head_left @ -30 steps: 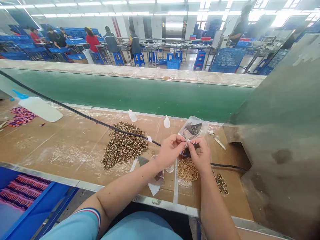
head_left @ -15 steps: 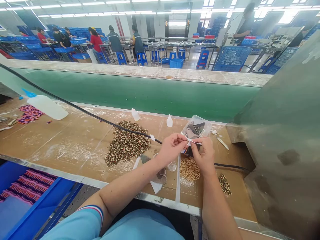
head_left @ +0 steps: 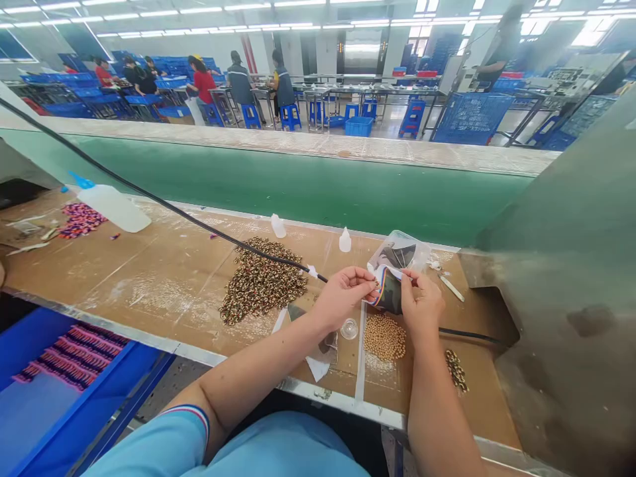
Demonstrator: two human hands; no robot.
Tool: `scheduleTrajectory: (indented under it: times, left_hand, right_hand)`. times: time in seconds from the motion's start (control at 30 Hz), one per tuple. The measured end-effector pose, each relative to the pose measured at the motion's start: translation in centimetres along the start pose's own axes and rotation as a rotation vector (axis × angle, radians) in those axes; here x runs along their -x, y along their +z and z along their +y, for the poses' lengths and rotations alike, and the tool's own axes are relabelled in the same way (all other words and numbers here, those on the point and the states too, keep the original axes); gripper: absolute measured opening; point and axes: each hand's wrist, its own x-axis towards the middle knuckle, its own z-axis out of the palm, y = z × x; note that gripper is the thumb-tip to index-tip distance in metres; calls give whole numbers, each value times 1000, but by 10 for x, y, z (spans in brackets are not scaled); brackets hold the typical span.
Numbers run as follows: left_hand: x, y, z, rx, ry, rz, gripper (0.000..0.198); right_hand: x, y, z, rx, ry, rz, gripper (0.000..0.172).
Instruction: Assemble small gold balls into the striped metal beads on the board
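Observation:
My left hand (head_left: 346, 295) pinches the left end of a striped strip (head_left: 383, 281) with a white upper edge. The strip's other end is between the closed fingers of my right hand (head_left: 421, 301). A dark patterned piece (head_left: 392, 293) hangs below the strip between my hands. Behind them stands a clear plastic container (head_left: 420, 252) with dark material inside. Beneath my hands is a pile of small tan beads (head_left: 385, 336), beside a small round clear dish (head_left: 349, 328). A large heap of dark and gold bits (head_left: 263, 279) is left of my hands.
A black cable (head_left: 149, 195) crosses the cardboard-covered table (head_left: 163, 265). Two small white bottles (head_left: 344, 240) and a large bottle (head_left: 116, 209) stand or lie behind. A blue bin (head_left: 99, 397) is at lower left, a grey panel (head_left: 581, 278) at right. People sit across the room.
The strip and the dark piece have been opened out between my hands, showing coloured stripes. My right hand has moved slightly away from my left. The whole view has shifted a little.

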Motion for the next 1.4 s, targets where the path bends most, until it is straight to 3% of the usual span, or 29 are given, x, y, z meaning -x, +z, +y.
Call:
scheduleTrajectory:
  times: [0.43,0.8,1.07,1.27,1.4]
  left_hand:
    - [5,-4,-2,-52,56,-27,19]
    - [10,-4,-8,-309,266,2,5]
    - [11,-5,-9,-356,306,7,3]
    - [11,-4,-7,-227,211,14,9]
    - [25,-5,6,-56,72,6,16]
  right_hand:
    - [2,2,1,17,-38,1,30]
    - [1,-1,1,9,-65,-8,27]
    - [2,1,2,1,-58,-5,26]
    - [1,-1,1,4,-107,-18,23]
    - [1,-1,-3,23,-168,104,22]
